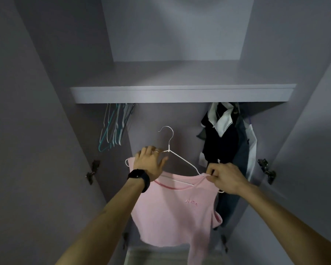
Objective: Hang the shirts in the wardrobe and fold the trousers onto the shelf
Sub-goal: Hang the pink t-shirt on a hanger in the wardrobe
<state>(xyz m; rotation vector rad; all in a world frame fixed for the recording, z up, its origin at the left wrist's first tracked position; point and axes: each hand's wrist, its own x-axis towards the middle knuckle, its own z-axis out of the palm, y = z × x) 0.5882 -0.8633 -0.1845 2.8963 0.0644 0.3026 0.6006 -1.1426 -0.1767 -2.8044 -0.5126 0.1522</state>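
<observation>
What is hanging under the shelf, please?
Empty hangers on the left, dark clothes on the right; the shelf hides whatever they hang from.

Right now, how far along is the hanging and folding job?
Done: dark garments hang at the right. In hand: the pink shirt is partly on the white hanger, held by the left hand; the right hand pinches the shirt's shoulder. Left: hooking it up; no trousers show on the shelf.

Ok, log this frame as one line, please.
left hand: holds white hanger | right hand: pinches pink shirt shoulder at hanger end | status: not yet hung
</observation>
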